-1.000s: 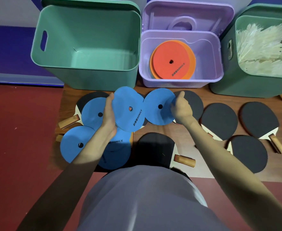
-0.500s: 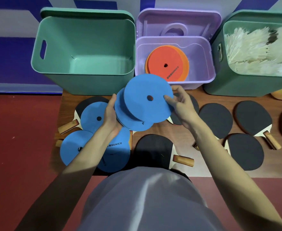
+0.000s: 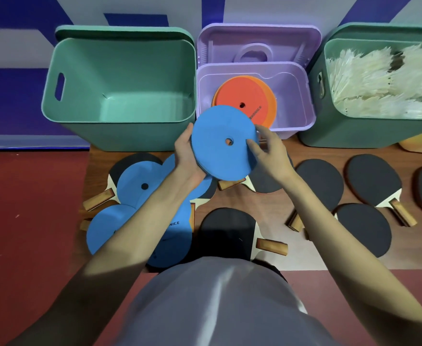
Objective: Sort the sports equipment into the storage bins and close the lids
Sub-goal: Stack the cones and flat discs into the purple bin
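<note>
A stack of blue discs (image 3: 220,136) is held up in front of the purple bin (image 3: 302,96), which holds red and orange discs (image 3: 250,98). My left hand (image 3: 187,158) grips the stack's left edge from below. My right hand (image 3: 267,151) pinches its right edge, thumb on the top face. More blue discs (image 3: 135,186) lie on the wooden board at the lower left, over some paddles. Several black table tennis paddles (image 3: 319,186) lie on the board to the right.
An empty green bin (image 3: 120,78) stands open at the back left. A darker green bin (image 3: 369,131) at the right holds white shuttlecocks (image 3: 379,81). The purple bin's lid (image 3: 257,43) stands open behind it. Red floor surrounds the board.
Both hands lifted blue discs off the board, brought them together into one stack, and raised it toward the purple bin.
</note>
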Demonstrator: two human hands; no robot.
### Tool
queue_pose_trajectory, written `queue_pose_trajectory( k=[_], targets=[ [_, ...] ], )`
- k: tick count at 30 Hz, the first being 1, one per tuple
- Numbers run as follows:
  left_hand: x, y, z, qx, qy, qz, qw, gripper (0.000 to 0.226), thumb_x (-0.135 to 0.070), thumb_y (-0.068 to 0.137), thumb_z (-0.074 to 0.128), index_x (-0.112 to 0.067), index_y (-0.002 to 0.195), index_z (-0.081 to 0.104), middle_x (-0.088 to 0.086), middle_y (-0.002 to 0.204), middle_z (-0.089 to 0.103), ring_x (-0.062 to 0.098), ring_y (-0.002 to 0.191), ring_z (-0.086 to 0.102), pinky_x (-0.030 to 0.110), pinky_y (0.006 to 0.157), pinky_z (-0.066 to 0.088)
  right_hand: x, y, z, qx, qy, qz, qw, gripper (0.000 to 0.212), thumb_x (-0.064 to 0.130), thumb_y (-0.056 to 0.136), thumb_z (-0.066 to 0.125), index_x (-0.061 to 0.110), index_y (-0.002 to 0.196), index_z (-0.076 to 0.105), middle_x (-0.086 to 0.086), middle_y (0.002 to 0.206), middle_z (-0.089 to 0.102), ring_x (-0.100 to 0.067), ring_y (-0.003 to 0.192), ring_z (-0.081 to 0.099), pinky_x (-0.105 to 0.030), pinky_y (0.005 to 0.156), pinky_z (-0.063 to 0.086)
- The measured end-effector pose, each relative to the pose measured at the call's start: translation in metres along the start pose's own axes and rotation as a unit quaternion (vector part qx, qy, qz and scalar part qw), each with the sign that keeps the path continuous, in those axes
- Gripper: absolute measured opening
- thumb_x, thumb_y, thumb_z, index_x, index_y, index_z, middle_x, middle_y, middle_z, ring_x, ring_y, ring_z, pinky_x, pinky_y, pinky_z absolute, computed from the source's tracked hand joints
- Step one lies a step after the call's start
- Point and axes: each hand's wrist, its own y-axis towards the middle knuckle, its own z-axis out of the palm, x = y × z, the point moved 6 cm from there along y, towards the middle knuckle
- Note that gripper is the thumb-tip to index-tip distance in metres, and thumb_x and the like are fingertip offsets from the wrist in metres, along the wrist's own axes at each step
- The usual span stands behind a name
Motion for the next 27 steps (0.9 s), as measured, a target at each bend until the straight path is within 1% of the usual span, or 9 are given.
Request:
queue_pose_trajectory(
  k=[4, 6, 9, 11, 15, 17, 21, 24, 27],
  targets=[
    [-0.012, 0.022, 0.034, 0.007, 0.023, 0.013, 1.0, 0.051, -0.045, 0.101, 0.03, -0.01, 0.106, 0.065, 0.017, 0.108, 0.069, 0.033, 0.096, 0.065, 0.046, 0.093, 0.049, -0.001, 0.026, -0.017, -0.011, 0.001, 0.033, 0.999, 0.034, 0.02, 0.096, 0.047, 0.002, 0.124, 0.054, -0.012, 0.098, 0.058, -0.023, 0.084, 0.051, -0.031, 0.072, 0.038],
    [-0.016, 0.039, 0.047, 0.005, 0.055, 0.009, 0.998, 0.051, -0.046, 0.102, 0.028, -0.011, 0.108, 0.065, 0.015, 0.109, 0.069, 0.031, 0.099, 0.064, 0.044, 0.094, 0.049, -0.008, 0.045, -0.031, -0.028, -0.005, 0.057, 0.998, 0.031, 0.016, 0.096, 0.048, 0.0, 0.122, 0.055, -0.01, 0.095, 0.057, -0.022, 0.081, 0.051, -0.029, 0.069, 0.038],
    [-0.027, 0.061, 0.066, 0.005, 0.126, 0.022, 0.992, 0.042, -0.042, 0.102, 0.034, -0.015, 0.102, 0.066, 0.007, 0.101, 0.072, 0.026, 0.096, 0.066, 0.039, 0.09, 0.051, -0.011, 0.074, -0.048, -0.056, -0.019, 0.065, 0.996, 0.027, 0.009, 0.093, 0.048, -0.003, 0.115, 0.058, -0.006, 0.09, 0.054, -0.02, 0.077, 0.047, -0.026, 0.065, 0.036],
    [-0.039, 0.077, 0.077, -0.001, 0.196, 0.046, 0.98, 0.032, -0.036, 0.101, 0.041, -0.019, 0.087, 0.064, -0.002, 0.081, 0.071, 0.02, 0.084, 0.063, 0.031, 0.08, 0.05, -0.011, 0.093, -0.057, -0.076, -0.033, 0.063, 0.995, 0.026, 0.006, 0.092, 0.048, -0.004, 0.113, 0.058, -0.007, 0.09, 0.054, -0.02, 0.08, 0.046, -0.024, 0.068, 0.035],
    [-0.058, 0.108, 0.083, -0.007, 0.396, 0.115, 0.911, 0.025, -0.04, 0.082, 0.05, -0.017, 0.074, 0.052, 0.006, 0.072, 0.048, 0.017, 0.07, 0.042, 0.031, 0.068, 0.036, -0.019, 0.13, -0.062, -0.101, -0.054, 0.062, 0.992, 0.029, 0.005, 0.092, 0.05, -0.005, 0.118, 0.056, -0.019, 0.11, 0.062, -0.031, 0.1, 0.055, -0.032, 0.079, 0.041],
    [-0.065, 0.12, 0.083, -0.024, 0.476, 0.151, 0.866, 0.025, -0.021, 0.084, 0.054, -0.015, 0.062, 0.043, 0.005, 0.062, 0.038, 0.018, 0.062, 0.032, 0.029, 0.059, 0.027, -0.029, 0.145, -0.055, -0.095, -0.073, 0.059, 0.991, 0.03, 0.007, 0.092, 0.049, -0.003, 0.119, 0.055, -0.022, 0.112, 0.061, -0.038, 0.106, 0.053, -0.034, 0.08, 0.04],
    [-0.07, 0.134, 0.081, -0.069, 0.606, 0.182, 0.771, 0.012, 0.002, 0.079, 0.047, -0.001, 0.076, 0.058, 0.011, 0.072, 0.059, 0.029, 0.069, 0.046, 0.035, 0.058, 0.042, -0.048, 0.162, -0.035, -0.076, -0.105, 0.07, 0.989, 0.026, 0.009, 0.093, 0.05, 0.001, 0.117, 0.055, -0.023, 0.109, 0.059, -0.041, 0.1, 0.053, -0.027, 0.071, 0.034],
    [-0.061, 0.142, 0.078, -0.072, 0.644, 0.147, 0.747, 0.025, 0.009, 0.077, 0.042, -0.009, 0.061, 0.036, 0.009, 0.064, 0.043, 0.033, 0.07, 0.037, 0.032, 0.052, 0.029, -0.058, 0.166, -0.024, -0.074, -0.11, 0.091, 0.987, 0.027, 0.009, 0.094, 0.051, 0.001, 0.119, 0.055, -0.02, 0.116, 0.057, -0.039, 0.1, 0.055, -0.03, 0.077, 0.04],
    [-0.054, 0.146, 0.076, -0.08, 0.635, 0.123, 0.759, 0.02, 0.007, 0.079, 0.043, -0.008, 0.066, 0.041, 0.022, 0.08, 0.054, 0.045, 0.084, 0.051, 0.033, 0.057, 0.032, -0.066, 0.167, -0.018, -0.072, -0.121, 0.112, 0.984, 0.025, 0.007, 0.093, 0.05, 0.0, 0.116, 0.055, -0.02, 0.116, 0.056, -0.039, 0.098, 0.055, -0.031, 0.077, 0.04]
  ],
)
